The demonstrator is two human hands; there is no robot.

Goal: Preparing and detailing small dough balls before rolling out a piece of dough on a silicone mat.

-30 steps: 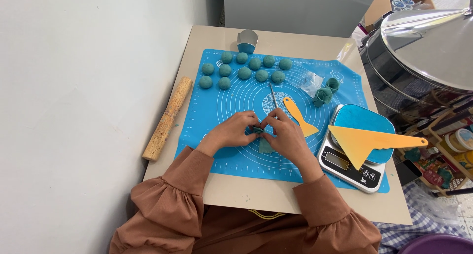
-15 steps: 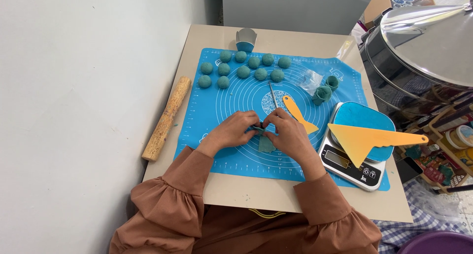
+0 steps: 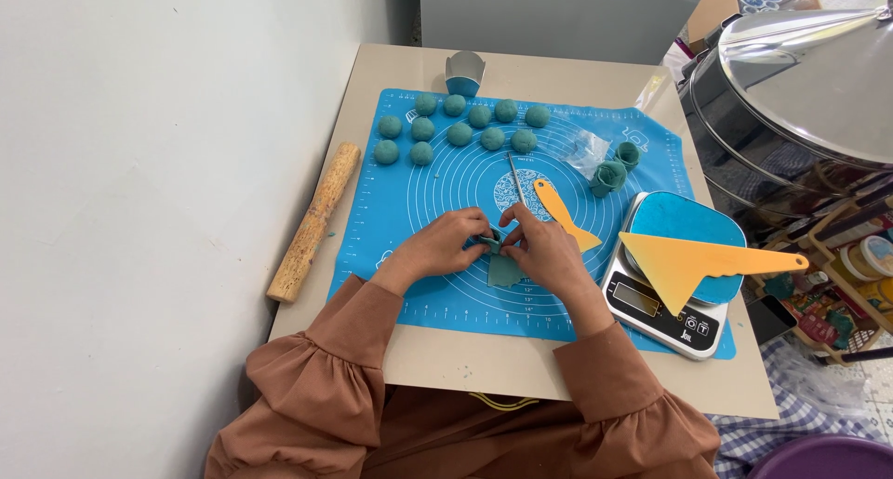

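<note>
Left hand and right hand are pinching a flat teal dough strip, grips closed on it, at the middle of the blue silicone mat, keeping folds tight.

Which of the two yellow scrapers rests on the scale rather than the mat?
The large triangular scraper lies across the scale; the smaller narrow scraper lies flat on the blue mat.

Matt blue silicone mat, rough wooden rolling pin, glossy metal lid, smooth plastic scraper.
</note>
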